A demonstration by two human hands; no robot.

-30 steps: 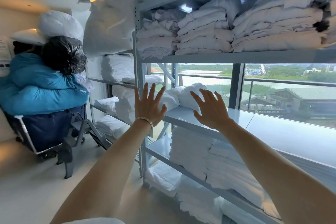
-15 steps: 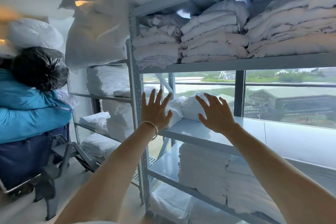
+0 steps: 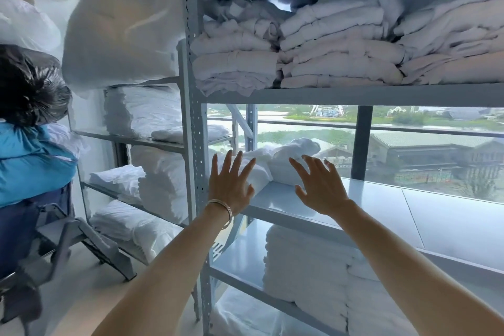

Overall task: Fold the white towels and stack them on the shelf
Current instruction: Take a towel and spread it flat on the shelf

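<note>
White towels [image 3: 286, 158] lie loosely heaped at the left end of the grey metal shelf [image 3: 381, 207], against its back edge. Both hands reach toward them with fingers spread, gripping nothing: the left hand [image 3: 230, 185], a bangle [image 3: 222, 209] on its wrist, overlaps the heap's left side; the right hand [image 3: 320, 188] hovers over the shelf's front edge.

The grey metal shelf [image 3: 354, 215] carries loose white towels [image 3: 289, 161] at the left end of its middle board, folded linen stacks [image 3: 327, 57] on the board above, and folded white towel stacks [image 3: 305, 267] below.
</note>
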